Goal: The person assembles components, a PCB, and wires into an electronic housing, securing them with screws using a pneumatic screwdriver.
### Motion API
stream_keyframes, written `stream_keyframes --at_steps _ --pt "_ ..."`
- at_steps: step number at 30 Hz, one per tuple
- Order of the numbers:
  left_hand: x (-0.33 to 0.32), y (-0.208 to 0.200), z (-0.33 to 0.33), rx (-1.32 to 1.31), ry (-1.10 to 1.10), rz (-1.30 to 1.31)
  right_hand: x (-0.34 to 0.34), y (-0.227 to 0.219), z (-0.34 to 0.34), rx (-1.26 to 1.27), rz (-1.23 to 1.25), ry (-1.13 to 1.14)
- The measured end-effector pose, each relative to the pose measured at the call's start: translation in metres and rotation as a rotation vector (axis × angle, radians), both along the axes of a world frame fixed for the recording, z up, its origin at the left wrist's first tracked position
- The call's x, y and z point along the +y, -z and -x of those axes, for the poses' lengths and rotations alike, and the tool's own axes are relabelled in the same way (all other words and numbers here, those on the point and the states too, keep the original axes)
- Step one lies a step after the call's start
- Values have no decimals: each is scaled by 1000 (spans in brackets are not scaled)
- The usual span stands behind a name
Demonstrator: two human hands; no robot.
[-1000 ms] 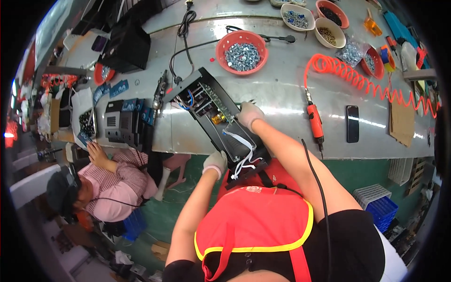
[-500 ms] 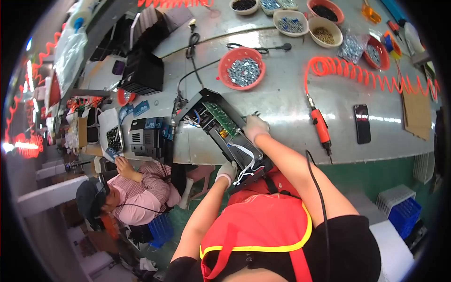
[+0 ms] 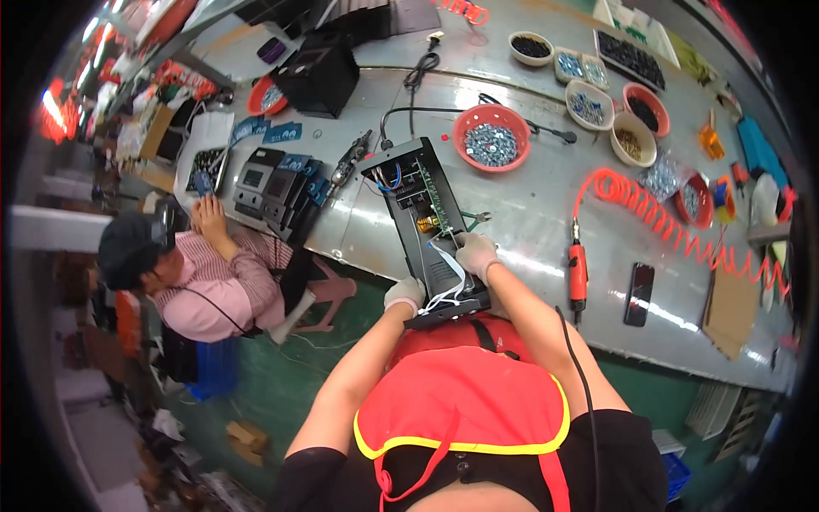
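Observation:
An open black metal housing [image 3: 411,241] lies lengthwise before me at the bench edge, its near end by my apron. Inside are a green circuit board [image 3: 439,194], a copper-coloured coil [image 3: 427,224], blue and brown wires at the far end and white cables [image 3: 458,280] near me. My gloved left hand [image 3: 404,294] is closed on the near left corner. My gloved right hand [image 3: 476,253] is closed at the right wall, its fingertips over the rim beside the board. Green-handled pliers [image 3: 480,217] show just beyond that hand; whether it touches them I cannot tell.
A red bowl of metal fasteners [image 3: 490,138] stands beyond the housing. To the right are a red screwdriver [image 3: 578,277] on a coiled air hose [image 3: 653,213], a phone [image 3: 639,294] and cardboard [image 3: 729,311]. A co-worker [image 3: 205,273] sits at left near black covers [image 3: 273,188].
My view has swung, shifting the whole scene. The housing now points more straight away from me. My right hand has come from outside the housing onto its right rim; my left keeps its near corner.

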State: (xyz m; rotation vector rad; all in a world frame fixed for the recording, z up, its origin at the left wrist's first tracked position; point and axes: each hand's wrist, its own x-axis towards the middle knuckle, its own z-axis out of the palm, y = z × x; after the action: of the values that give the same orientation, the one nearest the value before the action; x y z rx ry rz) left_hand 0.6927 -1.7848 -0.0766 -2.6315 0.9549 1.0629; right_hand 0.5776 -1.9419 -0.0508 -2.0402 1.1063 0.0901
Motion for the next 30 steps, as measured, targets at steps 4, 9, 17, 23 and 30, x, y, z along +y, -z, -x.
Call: stream_keyframes --at_steps 4,9,17,23,30 --pt "3 -4 2 20 -79 60 -10 1 -2 -14 -104 -96" --pt "15 4 4 34 -158 163 -1 -15 24 -360 -320 -189" --pt "2 31 22 149 198 213 61 -25 152 -592 -121 221" --pt "-44 17 99 728 316 461 26 -30 177 -608 158 564" --pt "-5 -69 28 -103 58 1202 17 -66 224 -643 353 929"
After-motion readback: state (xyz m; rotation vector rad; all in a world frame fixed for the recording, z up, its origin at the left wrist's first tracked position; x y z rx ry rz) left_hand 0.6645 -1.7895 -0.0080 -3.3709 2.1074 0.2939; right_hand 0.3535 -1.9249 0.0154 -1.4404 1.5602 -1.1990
